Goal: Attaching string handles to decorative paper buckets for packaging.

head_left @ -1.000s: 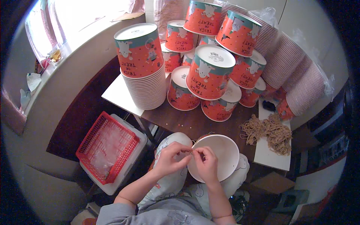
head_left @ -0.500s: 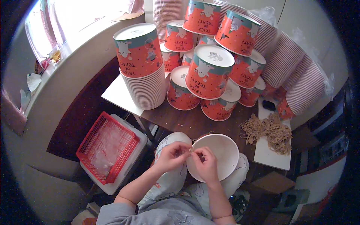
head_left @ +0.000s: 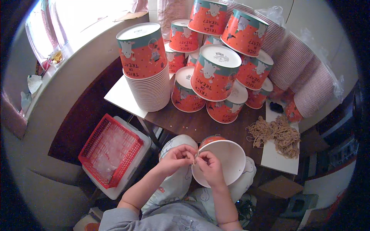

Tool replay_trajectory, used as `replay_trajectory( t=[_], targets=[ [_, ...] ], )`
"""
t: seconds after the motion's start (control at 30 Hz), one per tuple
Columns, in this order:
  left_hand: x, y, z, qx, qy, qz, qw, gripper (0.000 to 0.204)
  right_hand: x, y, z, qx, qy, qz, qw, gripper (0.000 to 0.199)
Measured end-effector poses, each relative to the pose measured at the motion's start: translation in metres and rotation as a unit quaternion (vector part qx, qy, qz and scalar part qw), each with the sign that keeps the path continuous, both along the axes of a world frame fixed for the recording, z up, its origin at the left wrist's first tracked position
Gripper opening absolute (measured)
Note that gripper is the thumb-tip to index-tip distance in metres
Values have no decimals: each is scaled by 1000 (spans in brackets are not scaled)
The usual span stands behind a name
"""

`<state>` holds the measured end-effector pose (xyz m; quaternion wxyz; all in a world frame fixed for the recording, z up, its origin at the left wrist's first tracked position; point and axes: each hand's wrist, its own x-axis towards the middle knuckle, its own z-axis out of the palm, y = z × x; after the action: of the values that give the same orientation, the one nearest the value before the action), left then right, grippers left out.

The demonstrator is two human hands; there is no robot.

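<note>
My left fingers (head_left: 187,149) and right fingers (head_left: 206,156) are pinching thin tan cord (head_left: 195,161) at the round rim of a smooth, white-lined orange bucket (head_left: 229,161), which is resting tilted on my lap (head_left: 208,195)

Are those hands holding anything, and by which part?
The left hand and right hand pinch what looks like thin cord near the bucket's rim; which part of it is unclear.

A red lattice basket (head_left: 97,173) sits on a pale container (head_left: 146,144), a bright window (head_left: 86,17) beyond.
</note>
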<state>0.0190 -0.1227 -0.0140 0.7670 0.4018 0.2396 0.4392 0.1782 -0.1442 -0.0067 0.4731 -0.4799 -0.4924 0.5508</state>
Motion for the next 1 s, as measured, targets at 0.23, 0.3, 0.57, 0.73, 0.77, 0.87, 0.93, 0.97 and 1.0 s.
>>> replay_trajectory(
  t=[0.23,0.3,0.57,0.73,0.77,0.87,0.93,0.97,1.0],
  targets=[
    [-1,1,1,24,25,-15,999,28,-1,-1,0,24,-3,-8,1000,8],
    [-2,1,0,32,32,-15,999,28,-2,-2,1,22,-23,-12,999,8],
    [-2,1,-1,18,-12,-26,999,28,1,-4,11,-113,188,24,975,3],
    [-2,2,0,13,-10,-27,1000,28,5,-6,21,-107,390,70,912,21],
    [-3,2,-2,10,-9,-25,1000,28,7,-5,16,-108,390,71,912,21],
    [-2,3,-3,10,-10,-26,1000,28,15,-5,5,-90,430,123,890,27],
    [-3,3,-2,6,-14,-26,1000,27,20,-10,12,-114,568,143,803,40],
    [-3,3,-1,3,-18,-28,999,27,24,-12,15,-114,567,143,803,40],
    [-4,3,-1,3,-18,-26,1000,27,27,-13,21,-70,573,139,805,41]
  ],
)
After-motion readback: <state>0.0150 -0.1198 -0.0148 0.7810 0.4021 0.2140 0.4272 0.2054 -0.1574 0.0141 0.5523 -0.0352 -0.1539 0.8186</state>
